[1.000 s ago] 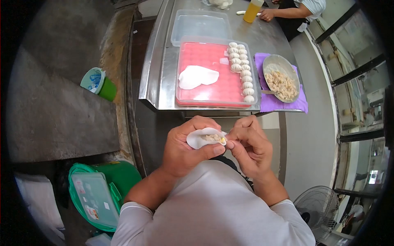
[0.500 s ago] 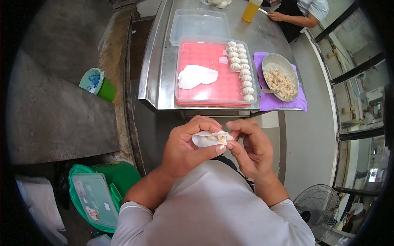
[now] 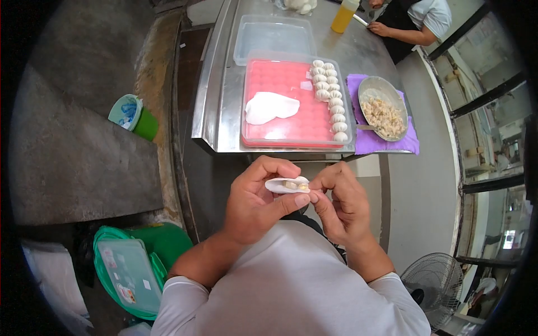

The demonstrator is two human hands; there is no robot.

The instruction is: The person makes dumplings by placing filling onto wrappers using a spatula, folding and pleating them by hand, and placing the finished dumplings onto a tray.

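Observation:
A partly folded dumpling (image 3: 287,185), its thin white wrapper curved around a pale filling, is held in front of my chest. My left hand (image 3: 255,196) cups it from the left, thumb below and fingers above. At its right end my right hand (image 3: 341,199) pinches the wrapper's edge between thumb and forefinger. Beyond my hands, a pink tray (image 3: 280,126) in a clear box carries rows of pleated dumplings (image 3: 337,119) along its right side. Several flat white wrappers (image 3: 270,108) lie on its left. A metal bowl of filling (image 3: 383,115) rests on a purple cloth (image 3: 411,138) to the right.
The steel table (image 3: 358,50) bears a clear lid (image 3: 274,38) and a bottle of yellow liquid (image 3: 343,17). A co-worker's hand (image 3: 379,28) is at the far right. On the floor stand a green bin (image 3: 145,124), a lidded green tub (image 3: 168,241) and a fan (image 3: 434,280).
My right forefinger and thumb have closed together on the wrapper's right end, where they were apart before. The wrapper is folded narrower around the filling.

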